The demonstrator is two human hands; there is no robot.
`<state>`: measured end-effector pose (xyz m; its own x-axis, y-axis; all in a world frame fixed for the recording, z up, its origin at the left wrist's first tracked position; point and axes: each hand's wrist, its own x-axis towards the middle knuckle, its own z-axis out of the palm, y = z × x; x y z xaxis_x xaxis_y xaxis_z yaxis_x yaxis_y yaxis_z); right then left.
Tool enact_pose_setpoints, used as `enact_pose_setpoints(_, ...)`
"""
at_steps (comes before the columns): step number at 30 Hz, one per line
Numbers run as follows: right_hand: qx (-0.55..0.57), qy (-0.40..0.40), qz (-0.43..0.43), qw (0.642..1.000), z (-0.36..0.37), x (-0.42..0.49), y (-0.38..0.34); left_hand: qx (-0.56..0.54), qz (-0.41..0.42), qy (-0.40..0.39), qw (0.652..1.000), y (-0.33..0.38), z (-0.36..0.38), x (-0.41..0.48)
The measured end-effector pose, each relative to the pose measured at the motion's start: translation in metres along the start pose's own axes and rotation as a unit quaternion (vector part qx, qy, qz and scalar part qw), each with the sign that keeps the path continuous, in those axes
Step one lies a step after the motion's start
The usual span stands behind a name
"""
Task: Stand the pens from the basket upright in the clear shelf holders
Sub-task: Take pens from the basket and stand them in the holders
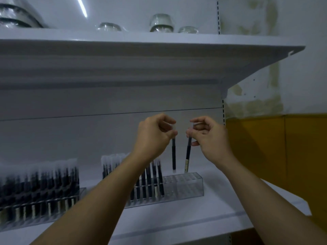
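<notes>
1. Above the holder (185, 188), the left hand (155, 137) had its grip clamped on the top of the left pen (174, 156), which hung upright with its lower end at the holder's rear top edge.
2. Beside it, close but apart, the right hand (210, 137) had its grip clamped on the right pen (187, 156), which was tilted, with its lower end also at the holder's top.
3. Whether either tip sat in a hole could not be told.
4. Upright pens (152, 179) filled the holder's left part.
5. Left of the holder stood a second holder (40, 206) packed with pens, both on the shelf (177, 218).
6. Well above the holder, an upper shelf (123, 59) carried glassware (161, 23).
</notes>
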<state>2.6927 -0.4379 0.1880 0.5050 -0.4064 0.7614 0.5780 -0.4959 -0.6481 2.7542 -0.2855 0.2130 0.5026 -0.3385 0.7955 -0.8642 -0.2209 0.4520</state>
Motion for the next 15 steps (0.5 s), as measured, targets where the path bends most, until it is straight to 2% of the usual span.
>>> enact_pose_setpoints(15, 0.012, -0.023, 0.052, 0.998, 0.051, 0.019, 0.061, 0.064, -0.042, -0.008, 0.997, -0.055, 0.019, 0.011)
